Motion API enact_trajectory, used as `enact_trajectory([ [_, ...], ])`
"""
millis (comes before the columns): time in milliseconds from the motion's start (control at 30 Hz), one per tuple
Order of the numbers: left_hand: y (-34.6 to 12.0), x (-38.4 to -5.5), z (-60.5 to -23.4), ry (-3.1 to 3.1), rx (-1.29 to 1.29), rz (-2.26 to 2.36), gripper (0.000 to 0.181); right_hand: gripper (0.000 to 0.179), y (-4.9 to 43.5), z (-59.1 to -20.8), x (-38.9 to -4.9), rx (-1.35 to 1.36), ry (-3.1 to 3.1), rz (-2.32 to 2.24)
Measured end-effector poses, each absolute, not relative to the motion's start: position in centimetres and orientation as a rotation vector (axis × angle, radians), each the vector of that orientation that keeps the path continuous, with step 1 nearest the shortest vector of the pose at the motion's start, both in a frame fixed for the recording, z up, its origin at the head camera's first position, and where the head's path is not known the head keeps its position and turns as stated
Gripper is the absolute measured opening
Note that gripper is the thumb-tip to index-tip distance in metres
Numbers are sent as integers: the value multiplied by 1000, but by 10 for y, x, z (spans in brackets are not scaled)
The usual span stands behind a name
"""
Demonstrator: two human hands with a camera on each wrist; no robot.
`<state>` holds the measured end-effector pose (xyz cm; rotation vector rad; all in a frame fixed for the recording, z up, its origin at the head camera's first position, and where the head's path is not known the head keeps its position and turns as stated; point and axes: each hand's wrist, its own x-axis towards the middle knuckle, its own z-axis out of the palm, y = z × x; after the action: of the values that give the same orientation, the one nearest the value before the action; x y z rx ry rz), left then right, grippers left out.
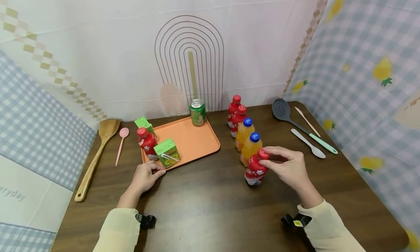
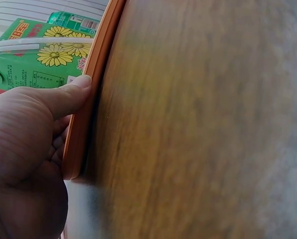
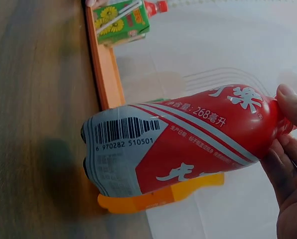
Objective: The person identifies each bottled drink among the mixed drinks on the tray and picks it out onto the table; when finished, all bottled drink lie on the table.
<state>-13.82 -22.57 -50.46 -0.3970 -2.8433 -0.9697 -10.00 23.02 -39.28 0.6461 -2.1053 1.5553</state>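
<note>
My right hand [image 1: 290, 168] pinches a red bottle [image 1: 255, 172] at its cap and neck. The bottle leans slightly; I cannot tell whether its base touches the table. In the right wrist view the same bottle [image 3: 188, 139] shows a white barcode panel. My left hand [image 1: 144, 177] grips the near left corner of an orange tray [image 1: 193, 139], its thumb on the rim [image 2: 88, 99] in the left wrist view. On the tray stand a green drink carton [image 1: 167, 152] with a straw, another red bottle [image 1: 148, 144], a second green carton [image 1: 144, 123] and a green can [image 1: 198, 113].
Two orange juice bottles [image 1: 251, 148] with blue caps and two more red bottles [image 1: 238, 119] form a row behind the held one. A slotted spatula [image 1: 281, 109], white spoon [image 1: 308, 142] and knife [image 1: 306, 120] lie right; a wooden spatula [image 1: 98, 157] and pink spoon [image 1: 121, 142] left.
</note>
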Motion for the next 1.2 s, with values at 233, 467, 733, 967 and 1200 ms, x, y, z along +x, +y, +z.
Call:
enact_trajectory([
  [233, -227, -138, -503, -2852, -394, -945, 9, 35, 234, -397, -101, 641, -2110, 1561],
  [467, -226, -140, -504, -2838, -408, -941, 10, 33, 235, -403, -104, 618, -2141, 1552],
  [733, -226, -139, -506, -2857, -393, -933, 10, 32, 237, -411, -107, 592, -2183, 1557],
  [967, -226, -139, -505, -2868, -384, -947, 11, 33, 239, -413, -109, 615, -2168, 1545],
  [1200, -227, -139, -506, -2861, -398, -938, 10, 33, 238, -414, -108, 613, -2177, 1574],
])
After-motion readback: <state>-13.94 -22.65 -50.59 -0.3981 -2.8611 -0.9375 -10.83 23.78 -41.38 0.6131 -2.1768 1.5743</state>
